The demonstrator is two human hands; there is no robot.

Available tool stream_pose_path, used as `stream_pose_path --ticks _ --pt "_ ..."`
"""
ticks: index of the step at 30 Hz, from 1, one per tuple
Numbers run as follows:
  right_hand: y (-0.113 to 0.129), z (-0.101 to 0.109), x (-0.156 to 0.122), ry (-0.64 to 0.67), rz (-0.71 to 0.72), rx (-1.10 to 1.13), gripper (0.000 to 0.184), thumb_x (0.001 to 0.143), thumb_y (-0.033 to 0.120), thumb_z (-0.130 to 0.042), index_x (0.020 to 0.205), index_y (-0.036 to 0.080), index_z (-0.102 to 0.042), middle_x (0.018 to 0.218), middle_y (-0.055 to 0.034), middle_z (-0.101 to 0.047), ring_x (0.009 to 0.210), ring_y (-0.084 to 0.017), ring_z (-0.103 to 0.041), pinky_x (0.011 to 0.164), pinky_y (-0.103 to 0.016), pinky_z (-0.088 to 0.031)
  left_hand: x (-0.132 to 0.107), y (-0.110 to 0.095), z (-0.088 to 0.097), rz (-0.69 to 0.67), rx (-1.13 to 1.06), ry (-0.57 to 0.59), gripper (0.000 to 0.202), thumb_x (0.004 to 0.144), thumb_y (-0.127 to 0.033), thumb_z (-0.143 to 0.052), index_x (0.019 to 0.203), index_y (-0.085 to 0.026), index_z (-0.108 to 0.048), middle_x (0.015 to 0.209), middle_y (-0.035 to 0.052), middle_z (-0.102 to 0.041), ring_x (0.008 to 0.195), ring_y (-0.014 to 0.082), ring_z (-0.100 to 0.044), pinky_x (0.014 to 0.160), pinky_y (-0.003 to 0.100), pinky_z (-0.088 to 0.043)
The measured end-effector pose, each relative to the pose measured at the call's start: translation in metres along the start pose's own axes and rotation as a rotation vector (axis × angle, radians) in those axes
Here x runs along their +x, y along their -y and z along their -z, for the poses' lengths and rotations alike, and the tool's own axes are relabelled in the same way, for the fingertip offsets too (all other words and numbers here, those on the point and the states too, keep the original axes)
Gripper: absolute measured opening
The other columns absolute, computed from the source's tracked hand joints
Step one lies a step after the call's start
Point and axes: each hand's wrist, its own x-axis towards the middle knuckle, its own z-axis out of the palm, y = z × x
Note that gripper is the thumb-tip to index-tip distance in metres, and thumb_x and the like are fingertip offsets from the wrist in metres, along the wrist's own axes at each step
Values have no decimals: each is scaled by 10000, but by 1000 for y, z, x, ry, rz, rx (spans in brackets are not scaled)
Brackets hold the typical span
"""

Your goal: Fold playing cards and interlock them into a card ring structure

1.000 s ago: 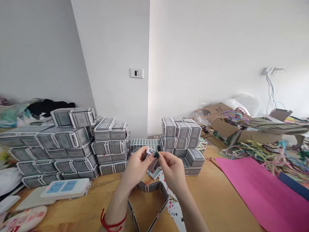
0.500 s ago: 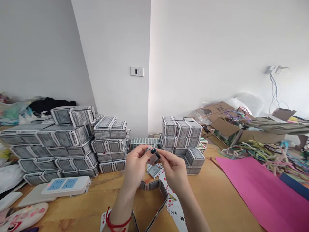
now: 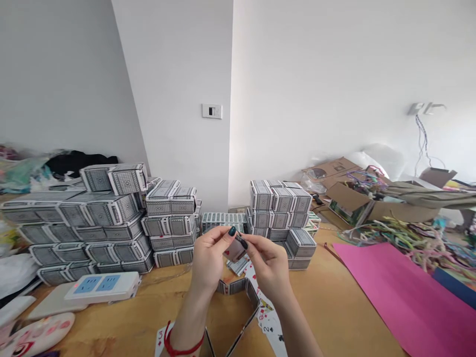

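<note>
Between my two hands is a playing card, held up in front of me and partly covered by fingers. My left hand pinches its left side with thumb and fingertips. The fingers of my right hand are closed on its upper right edge. Below them on the table stands a ring of joined folded cards, partly hidden by my forearms. Loose playing cards lie face up beside it, and a few face-down cards lie just behind.
Stacked boxes made of cards stand at left, centre left and right. A white power strip lies front left. Pink paper, tangled cords and an open cardboard box are at right.
The card between my hands has turned, so more of its white face with red marks shows. My fingertips have shifted slightly on it.
</note>
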Motion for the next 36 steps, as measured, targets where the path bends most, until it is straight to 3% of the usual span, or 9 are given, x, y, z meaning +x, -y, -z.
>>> stream_pose_path --ticks 5,12,17,21,25,29,36 --pt "7 1 1 46 -28 -95 195 823 219 -486 847 164 -672 704 -36 -679 638 -152 -625 580 -234 -489 -5 -3 -3 -125 246 39 173 772 -319 -548 762 -171 -635 729 26 -634 668 141 -578 622 222 -492" --pt "9 -1 -6 -138 271 -369 182 814 153 -476 824 142 -657 690 -61 -678 584 -141 -606 536 -223 -451 -17 -12 -9 -178 288 40 171 795 -332 -512 761 -178 -578 677 4 -608 600 134 -594 576 233 -524" --pt "12 -4 -4 -25 195 -266 229 826 130 -419 921 176 -622 798 -50 -683 684 -143 -628 594 -222 -490 -14 -18 -5 -124 222 -9 174 770 -334 -547 743 -169 -595 680 14 -630 612 141 -600 580 229 -508" --pt "12 -3 -3 -97 156 -290 212 816 126 -414 830 192 -614 672 -11 -660 585 -130 -605 551 -217 -478 -11 -19 -2 -118 257 87 176 780 -322 -539 776 -174 -635 723 35 -652 663 160 -603 597 240 -493" --pt "9 3 0 -94 105 -323 190 819 156 -426 804 202 -610 671 -11 -659 583 -138 -601 555 -228 -472 -8 -19 3 -346 499 78 143 802 -256 -509 797 -199 -640 874 52 -658 830 188 -593 737 284 -469" --pt "6 7 2 -42 58 -333 185 831 165 -415 789 200 -592 705 -21 -654 640 -147 -603 591 -239 -464 -5 -19 10 -535 712 117 148 821 -201 -465 791 -203 -610 866 50 -641 877 188 -562 801 313 -434" --pt "6 -1 -4 -95 253 -499 263 816 89 -358 850 197 -595 753 -48 -630 696 -163 -573 622 -266 -439 -5 -18 16 -659 893 176 144 807 -161 -464 808 -218 -596 822 29 -646 837 185 -568 876 367 -396"
